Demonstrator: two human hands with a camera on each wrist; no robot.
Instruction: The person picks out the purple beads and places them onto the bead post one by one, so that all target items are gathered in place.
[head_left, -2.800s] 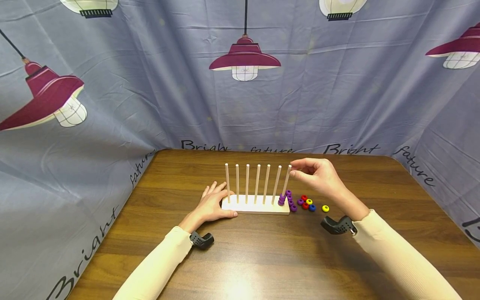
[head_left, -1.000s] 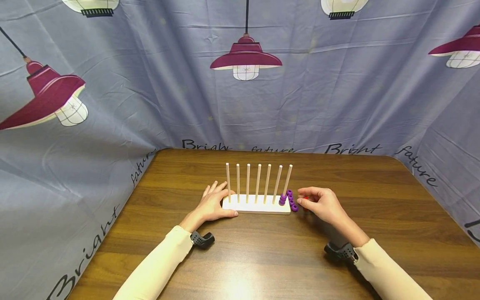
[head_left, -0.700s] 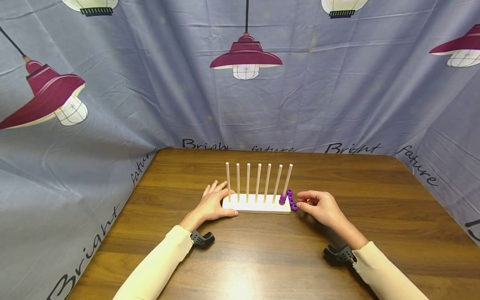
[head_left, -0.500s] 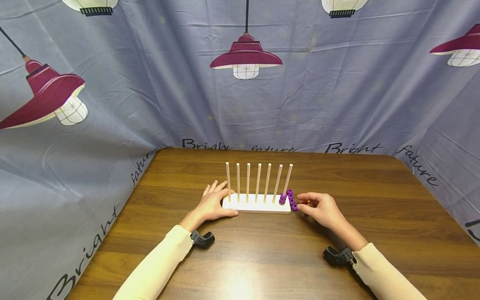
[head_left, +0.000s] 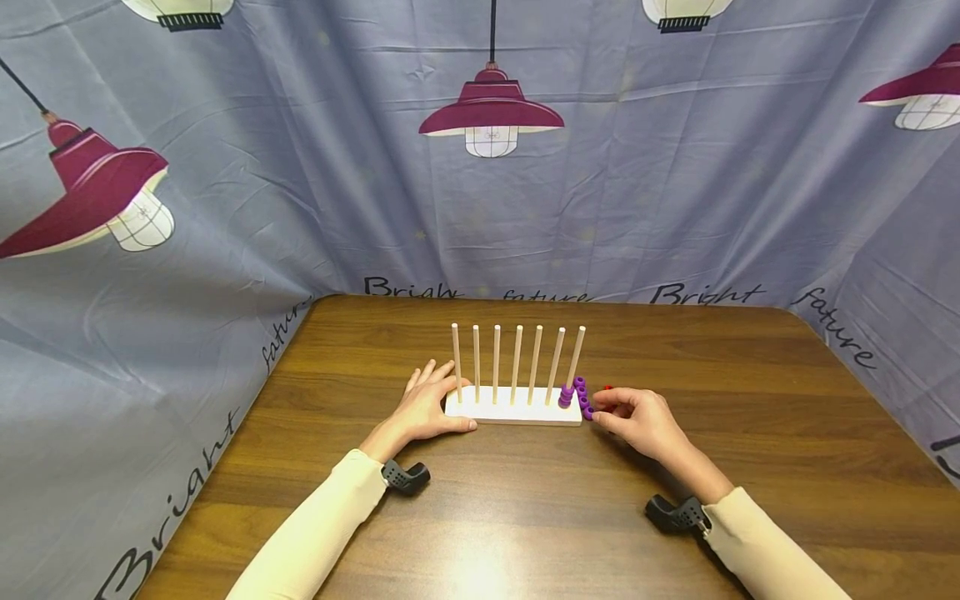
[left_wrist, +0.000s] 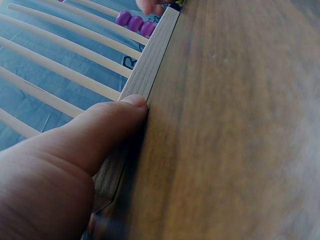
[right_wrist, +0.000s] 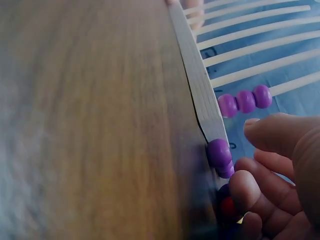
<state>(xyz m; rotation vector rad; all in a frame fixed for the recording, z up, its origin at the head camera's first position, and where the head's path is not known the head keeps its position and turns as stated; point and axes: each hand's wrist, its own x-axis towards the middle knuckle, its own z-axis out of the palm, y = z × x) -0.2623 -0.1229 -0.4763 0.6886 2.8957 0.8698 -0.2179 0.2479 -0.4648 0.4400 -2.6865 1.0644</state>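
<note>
Head view: down at the table (head_left: 487,487) now with the right hand (head_left: 643,421), after the end peg's (head_left: 577,356) top earlier, beside loose purple beads (head_left: 583,402); still holding the board (head_left: 525,413) in the left hand (head_left: 423,410). Left wrist: pressing its front edge, thumb (left_wrist: 102,127) close up. Right wrist: showing a wide thumb-to-finger gap, plus a yellow bead (right_wrist: 240,220), hidden overhead.

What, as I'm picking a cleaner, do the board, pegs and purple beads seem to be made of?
The board looks like pale, unpainted wood: fine grain lines show along its edge. The pegs are probably wood too, judging by their similar pale colour and smooth, plain finish. The purple beads have a smooth, slightly shiny coloured surface with soft highlights; painted wood or plastic, I can't tell which.
</note>
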